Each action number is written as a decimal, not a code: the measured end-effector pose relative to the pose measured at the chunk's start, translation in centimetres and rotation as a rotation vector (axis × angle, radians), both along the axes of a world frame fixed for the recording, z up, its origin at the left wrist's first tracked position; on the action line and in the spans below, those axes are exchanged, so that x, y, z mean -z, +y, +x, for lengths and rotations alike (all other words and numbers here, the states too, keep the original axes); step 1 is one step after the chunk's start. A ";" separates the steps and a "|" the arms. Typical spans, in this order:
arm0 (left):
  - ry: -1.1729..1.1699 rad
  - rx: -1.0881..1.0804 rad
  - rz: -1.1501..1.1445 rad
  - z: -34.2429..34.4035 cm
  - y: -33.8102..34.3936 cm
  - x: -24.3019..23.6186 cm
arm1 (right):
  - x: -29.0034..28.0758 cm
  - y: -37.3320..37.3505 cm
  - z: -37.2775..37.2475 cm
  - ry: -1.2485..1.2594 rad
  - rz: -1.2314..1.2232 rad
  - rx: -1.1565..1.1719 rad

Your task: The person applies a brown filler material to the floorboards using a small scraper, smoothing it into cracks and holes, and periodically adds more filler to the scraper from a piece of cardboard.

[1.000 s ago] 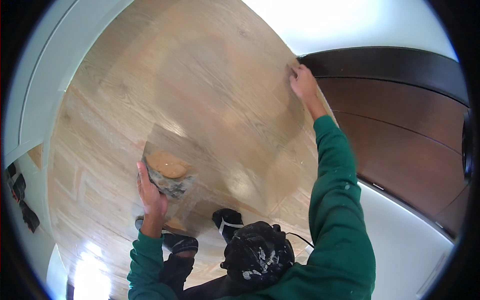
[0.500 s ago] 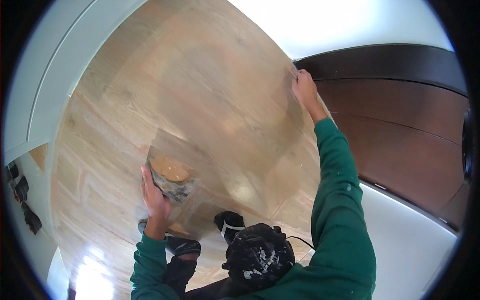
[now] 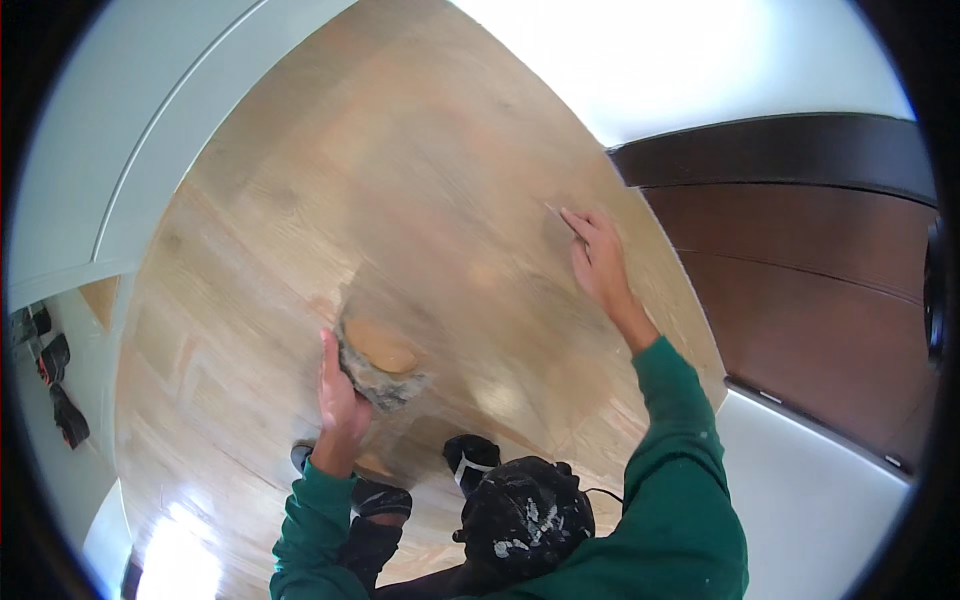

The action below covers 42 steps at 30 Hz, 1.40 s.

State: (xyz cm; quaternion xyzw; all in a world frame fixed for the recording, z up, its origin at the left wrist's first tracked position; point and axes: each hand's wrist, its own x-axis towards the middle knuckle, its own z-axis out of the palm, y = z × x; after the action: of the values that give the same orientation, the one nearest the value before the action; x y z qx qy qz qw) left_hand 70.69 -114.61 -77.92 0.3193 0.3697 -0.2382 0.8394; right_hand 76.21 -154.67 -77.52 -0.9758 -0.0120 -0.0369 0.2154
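Note:
In my left hand (image 3: 343,400) is a putty board (image 3: 398,392), a flat grey plate with a stained near edge. My thumb stretches along its side; the other fingers are hidden beneath. A smooth mound of orange-brown putty (image 3: 380,345) lies on the board. My right hand (image 3: 598,260) is over the floor to the right, its fingers closed on a thin flat tool, seemingly a putty knife (image 3: 552,210) seen nearly edge-on. Its tip points to the far left, apart from the board. Wood-look flooring (image 3: 300,240) with pale and brownish smears lies below both hands.
A dark brown door (image 3: 790,240) in a darker frame stands on the right, beside a white wall (image 3: 690,60). White panelling (image 3: 150,110) runs along the left, near several dark shoes (image 3: 68,415). My paint-spotted black knee (image 3: 525,515) and shoe (image 3: 470,455) are close below.
My right hand has come away from the corner by the door frame, nearer to me and leftward over the floor, still holding the tool. The view has shifted slightly; my left hand keeps the board.

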 end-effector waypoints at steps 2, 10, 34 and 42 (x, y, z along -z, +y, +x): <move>0.031 0.036 -0.120 0.4 -0.4 0.1 | -2.8 5.7 -2.2 -0.011 0.210 -0.062; 0.134 0.265 -0.327 2.5 -2.6 -2.5 | -5.6 17.8 -8.5 -0.307 0.504 -0.660; 0.061 0.359 0.273 -10.7 12.7 -47.9 | -36.8 0.2 -51.4 0.839 0.048 0.634; -0.032 0.169 0.379 -15.3 13.7 -70.3 | -52.9 0.8 -46.0 0.650 0.171 0.788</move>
State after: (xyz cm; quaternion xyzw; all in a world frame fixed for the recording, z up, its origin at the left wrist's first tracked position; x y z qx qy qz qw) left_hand 55.38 -100.95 -7.67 0.5050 0.3665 -0.2288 0.7472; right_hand 30.20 -153.88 -24.64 -0.8461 0.4271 0.1891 0.2569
